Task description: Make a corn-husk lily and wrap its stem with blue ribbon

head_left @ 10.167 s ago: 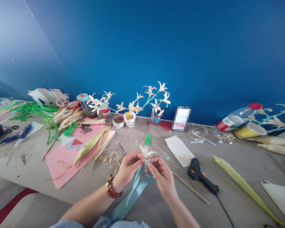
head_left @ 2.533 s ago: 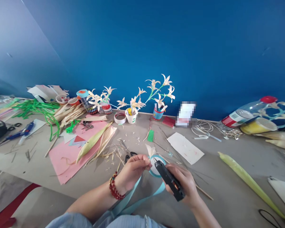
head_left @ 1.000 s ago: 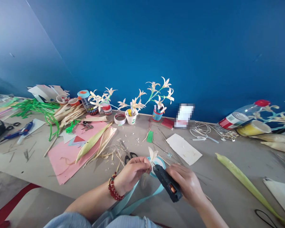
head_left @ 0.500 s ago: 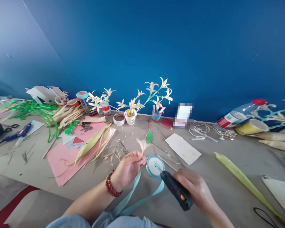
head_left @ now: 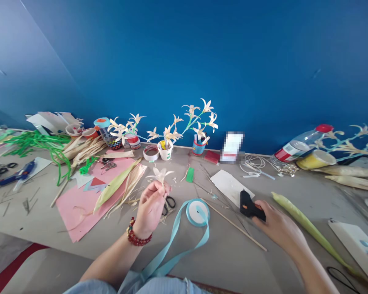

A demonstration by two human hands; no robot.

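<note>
My left hand [head_left: 151, 204], with a red bead bracelet at its wrist, pinches the stem of a pale husk flower [head_left: 161, 175], petals upward. Black-handled scissors [head_left: 170, 202] lie beside its fingers. Off to the right, my right hand [head_left: 275, 220] is closed round the end of a black glue gun [head_left: 250, 205], which is over the corner of a white card [head_left: 229, 185]. Between my hands lies a spool of light blue ribbon [head_left: 197, 212], its loose ribbon running down to my lap. A thin wooden stick [head_left: 235, 224] is right of the spool.
Cups with husk flowers [head_left: 165, 152] stand by the blue wall. At left are pink paper [head_left: 76, 210], husks [head_left: 114, 188], green strips [head_left: 43, 143] and a blue glue gun [head_left: 18, 175]. At right are a green husk [head_left: 306, 224], a bottle [head_left: 306, 141] and a yellow cup [head_left: 315, 159].
My left hand has moved left and slightly up with the flower. My right hand has gone right and up with the black glue gun, away from the spool. The scissors now show.
</note>
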